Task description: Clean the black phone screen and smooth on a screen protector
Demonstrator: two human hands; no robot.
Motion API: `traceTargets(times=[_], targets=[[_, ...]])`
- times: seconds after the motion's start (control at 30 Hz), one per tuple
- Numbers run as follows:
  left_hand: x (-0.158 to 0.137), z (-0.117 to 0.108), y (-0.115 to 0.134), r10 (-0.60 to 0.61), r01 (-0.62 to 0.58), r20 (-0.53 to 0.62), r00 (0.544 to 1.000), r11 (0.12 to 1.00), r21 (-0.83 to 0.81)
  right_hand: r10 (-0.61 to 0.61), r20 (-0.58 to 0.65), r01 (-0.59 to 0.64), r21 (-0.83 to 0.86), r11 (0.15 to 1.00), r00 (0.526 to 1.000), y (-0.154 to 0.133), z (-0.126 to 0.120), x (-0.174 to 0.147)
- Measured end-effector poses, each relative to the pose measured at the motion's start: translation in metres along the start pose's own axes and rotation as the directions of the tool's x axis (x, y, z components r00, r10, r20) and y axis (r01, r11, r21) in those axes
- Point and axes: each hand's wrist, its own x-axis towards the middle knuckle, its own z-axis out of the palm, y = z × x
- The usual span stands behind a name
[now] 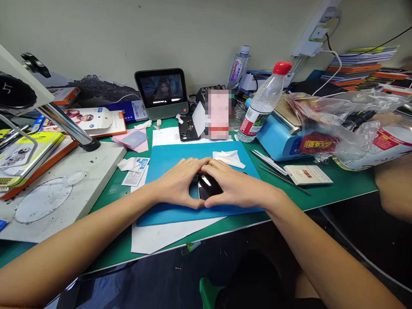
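Observation:
A dark, glossy smartphone (210, 187) is on the blue mat (167, 214), its black screen catching a bright reflection. My left hand (178, 182) curves around its left side, the thumb at the near corner and the fingers at the far edge. From the right, my right hand (236, 184) grips it and covers much of the screen. Both thumb tips meet at the near edge, and the fingertips come together at the far side. A crumpled white wipe (229, 159) lies just beyond my right hand.
Tweezers (283, 178) and a white pen-like tool (268, 162) lie right of the mat, near a small cream box (308, 175). Behind stand a red-capped bottle (265, 103) and a smart display (162, 92). A white stand base (61, 193) fills the left. Another person's arm (394, 184) is at right.

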Motion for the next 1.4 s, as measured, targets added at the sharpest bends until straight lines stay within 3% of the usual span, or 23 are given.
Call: traceTargets(times=[0.27, 0.4, 0.6, 0.77, 0.93, 1.03, 1.13, 1.4], targets=[[-0.001, 0.000, 0.001, 0.015, -0.015, -0.013, 1.000, 1.000, -0.004, -0.044, -0.012, 0.044, -0.011, 0.999, 0.999, -0.005, -0.013, -0.006], [-0.002, 0.001, -0.003, -0.019, 0.019, -0.014, 1.000, 1.000, -0.007, -0.016, -0.141, 0.028, 0.083, 0.996, 0.990, -0.011, -0.035, -0.015], [-0.003, 0.002, -0.006, -0.033, 0.018, -0.231, 0.972, 0.998, -0.065, 0.038, -0.447, 0.196, 0.466, 0.863, 0.894, -0.002, -0.040, -0.012], [-0.003, 0.005, -0.008, -0.057, 0.035, -0.330, 0.942, 0.997, -0.073, 0.091, -0.551, 0.259, 0.524, 0.811, 0.830, 0.012, -0.024, -0.006], [-0.002, 0.007, -0.010, -0.152, 0.166, -0.401, 0.904, 0.986, 0.002, 0.135, -0.532, 0.118, 0.414, 0.902, 0.836, 0.041, -0.015, -0.015], [0.000, 0.008, -0.012, -0.284, 0.333, -0.431, 0.857, 0.942, 0.043, 0.206, -0.563, -0.100, 0.213, 0.972, 0.800, 0.060, -0.012, -0.018], [0.001, 0.010, -0.014, -0.372, 0.430, -0.431, 0.822, 0.902, 0.043, 0.291, -0.560, -0.283, 0.103, 0.954, 0.776, 0.070, -0.011, -0.016], [0.002, 0.010, -0.012, -0.451, 0.514, -0.398, 0.799, 0.856, 0.061, 0.341, -0.452, -0.374, 0.017, 0.927, 0.824, 0.075, -0.017, -0.003]])
